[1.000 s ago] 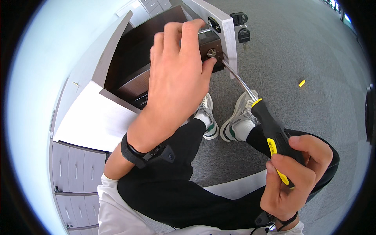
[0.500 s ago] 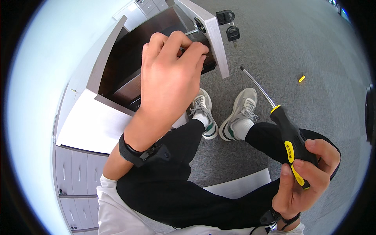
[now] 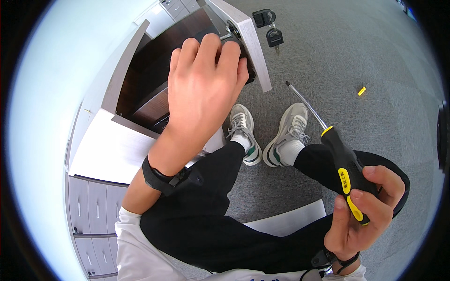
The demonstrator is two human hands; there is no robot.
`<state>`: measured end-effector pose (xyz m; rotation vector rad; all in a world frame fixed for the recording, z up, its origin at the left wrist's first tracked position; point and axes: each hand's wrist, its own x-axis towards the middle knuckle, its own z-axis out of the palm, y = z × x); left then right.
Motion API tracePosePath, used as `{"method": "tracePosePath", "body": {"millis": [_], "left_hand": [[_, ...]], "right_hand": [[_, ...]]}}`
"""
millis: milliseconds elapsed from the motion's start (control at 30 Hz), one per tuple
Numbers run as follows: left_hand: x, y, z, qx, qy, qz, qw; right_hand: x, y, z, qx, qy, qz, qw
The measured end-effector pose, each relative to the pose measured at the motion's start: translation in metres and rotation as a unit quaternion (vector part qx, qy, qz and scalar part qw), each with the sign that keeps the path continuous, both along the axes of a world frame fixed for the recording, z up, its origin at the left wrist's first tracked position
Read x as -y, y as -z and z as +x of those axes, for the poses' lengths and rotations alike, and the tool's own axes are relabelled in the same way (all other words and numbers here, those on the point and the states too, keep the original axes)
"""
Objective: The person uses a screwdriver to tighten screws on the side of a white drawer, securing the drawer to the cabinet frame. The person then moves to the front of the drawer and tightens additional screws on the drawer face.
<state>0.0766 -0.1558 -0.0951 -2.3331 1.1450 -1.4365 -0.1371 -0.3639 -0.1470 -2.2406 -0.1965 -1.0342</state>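
My left hand (image 3: 204, 86) reaches into an open drawer (image 3: 152, 79) of a pale wood-grain cabinet. Its fingers are curled down close behind the drawer front (image 3: 248, 40), next to a lock (image 3: 233, 29) with a metal rod on the inner face. Whatever those fingers grip is hidden under the hand. Two black-headed keys (image 3: 274, 37) hang at the outer side of that front. On the right, my right hand (image 3: 365, 210) holds a black and yellow screwdriver (image 3: 344, 154) by its handle, with the shaft pointing up and left, away from the drawer.
My shoes (image 3: 288, 133) stand on the grey carpet (image 3: 323, 51) below the drawer front. A small yellow piece (image 3: 362, 91) lies on the carpet to the right. More cabinets with handles (image 3: 96, 206) line the left, and a pale panel (image 3: 290, 219) shows beneath my legs.
My left hand's fingers have shifted and curled further down behind the drawer front. The drawer front and keys sit slightly further left in view. The screwdriver stays in my right hand, almost unmoved.
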Motion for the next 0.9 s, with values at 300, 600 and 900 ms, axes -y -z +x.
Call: {"method": "tracePosePath", "body": {"millis": [300, 600, 900], "left_hand": [[-0.001, -0.002, -0.004, -0.027, 0.021, -0.004, 0.999], [-0.001, 0.0, -0.001, 0.004, 0.021, 0.007, 1.0], [-0.003, 0.0, 0.001, 0.028, 0.024, 0.005, 0.999]], "right_hand": [[0.0, 0.002, 0.0, 0.0, 0.0, 0.002, 1.0], [0.004, 0.007, -0.004, -0.008, -0.021, -0.001, 1.0], [0.004, 0.013, -0.008, -0.008, -0.023, 0.012, 1.0]]}}
